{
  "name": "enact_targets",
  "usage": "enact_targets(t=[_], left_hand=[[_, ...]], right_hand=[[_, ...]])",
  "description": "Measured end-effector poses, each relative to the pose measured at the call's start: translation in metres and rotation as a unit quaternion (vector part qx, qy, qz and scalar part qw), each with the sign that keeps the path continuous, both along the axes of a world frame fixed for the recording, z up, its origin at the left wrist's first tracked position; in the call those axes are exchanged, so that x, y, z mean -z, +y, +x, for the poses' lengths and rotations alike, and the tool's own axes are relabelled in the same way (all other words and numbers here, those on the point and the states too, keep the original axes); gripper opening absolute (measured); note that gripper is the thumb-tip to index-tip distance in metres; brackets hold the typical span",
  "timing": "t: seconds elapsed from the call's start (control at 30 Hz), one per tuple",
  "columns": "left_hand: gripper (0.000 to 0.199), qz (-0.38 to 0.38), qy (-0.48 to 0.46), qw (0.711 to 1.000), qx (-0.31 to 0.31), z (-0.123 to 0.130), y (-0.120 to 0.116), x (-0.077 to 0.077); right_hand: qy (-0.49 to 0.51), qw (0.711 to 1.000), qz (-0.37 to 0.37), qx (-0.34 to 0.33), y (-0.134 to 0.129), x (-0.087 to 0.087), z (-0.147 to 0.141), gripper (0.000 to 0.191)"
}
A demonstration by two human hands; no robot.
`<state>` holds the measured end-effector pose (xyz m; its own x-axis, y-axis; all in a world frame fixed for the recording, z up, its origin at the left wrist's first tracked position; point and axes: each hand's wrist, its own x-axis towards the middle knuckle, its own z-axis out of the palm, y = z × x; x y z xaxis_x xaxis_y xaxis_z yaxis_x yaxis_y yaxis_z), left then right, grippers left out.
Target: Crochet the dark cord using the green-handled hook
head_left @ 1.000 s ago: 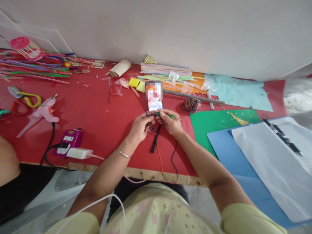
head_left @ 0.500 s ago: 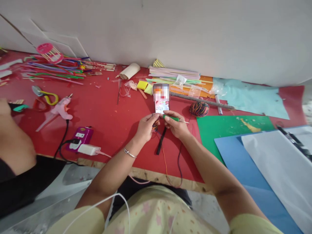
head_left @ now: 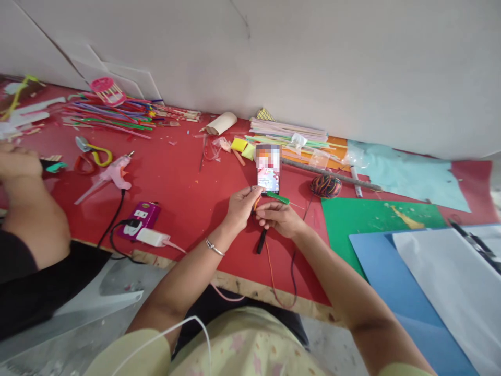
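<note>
My left hand [head_left: 239, 210] is closed, its thumb and finger pinching multicoloured yarn [head_left: 256, 202] in front of the phone. My right hand [head_left: 281, 218] is closed too, with fingertips drawn together on the yarn just below. A green-handled crochet hook [head_left: 277, 198] lies across the top of the right fingers, its thin metal shaft pointing right; the handle's left end is near my left thumb. Whether either hand grips it I cannot tell. From the hands an orange and dark strand loops down to the table edge. The yarn ball [head_left: 326, 186] sits to the right.
A phone [head_left: 268, 180] with a lit screen stands behind my hands. Beneath them lies a black pen-like stick [head_left: 261, 242]. Leftward are a glue gun [head_left: 113, 175], scissors [head_left: 94, 151], a purple power strip [head_left: 140, 219] and another person's arm [head_left: 37, 209]. Blue sheets [head_left: 376, 256] lie right.
My right hand has let the hook's handle out of its pinch and moved its fingertips lower, onto the yarn. The whole view has shifted slightly; the other person's hand shows more.
</note>
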<state>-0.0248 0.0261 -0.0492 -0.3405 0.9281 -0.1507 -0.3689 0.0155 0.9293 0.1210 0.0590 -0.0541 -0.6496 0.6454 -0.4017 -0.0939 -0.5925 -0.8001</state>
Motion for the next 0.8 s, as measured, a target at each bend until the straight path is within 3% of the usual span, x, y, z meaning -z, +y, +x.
enact_targets(t=[0.17, 0.27, 0.37, 0.47, 0.53, 0.63, 0.7, 0.8], left_hand=[[0.037, -0.015, -0.065, 0.997, -0.028, -0.006, 0.001, -0.008], [0.032, -0.007, -0.110, 0.994, -0.017, -0.016, -0.004, -0.022], [0.030, -0.002, -0.177, 0.984, -0.012, -0.037, -0.012, -0.040], [0.026, 0.019, -0.207, 0.976, -0.070, -0.066, -0.016, -0.052], [0.024, 0.025, -0.235, 0.965, -0.115, -0.084, -0.017, -0.055], [0.020, 0.044, -0.266, 0.949, -0.163, -0.100, -0.015, -0.054], [0.018, 0.060, -0.263, 0.945, -0.186, -0.103, -0.013, -0.052], [0.017, 0.060, -0.270, 0.942, -0.188, -0.105, -0.011, -0.049]], right_hand=[[-0.051, 0.986, 0.086, -0.135, -0.006, -0.011, 0.005, 0.036], [-0.110, 0.950, 0.187, -0.225, -0.008, -0.021, 0.009, 0.040], [-0.165, 0.904, 0.315, -0.236, -0.007, -0.035, 0.011, 0.036], [-0.201, 0.827, 0.472, -0.229, 0.001, -0.053, -0.002, 0.022], [-0.221, 0.749, 0.582, -0.226, 0.011, -0.062, -0.026, 0.020], [-0.269, 0.617, 0.704, -0.227, 0.031, -0.066, -0.089, 0.035], [-0.277, 0.570, 0.734, -0.245, 0.045, -0.060, -0.138, 0.039], [-0.323, 0.529, 0.734, -0.277, 0.061, -0.043, -0.197, 0.044]])
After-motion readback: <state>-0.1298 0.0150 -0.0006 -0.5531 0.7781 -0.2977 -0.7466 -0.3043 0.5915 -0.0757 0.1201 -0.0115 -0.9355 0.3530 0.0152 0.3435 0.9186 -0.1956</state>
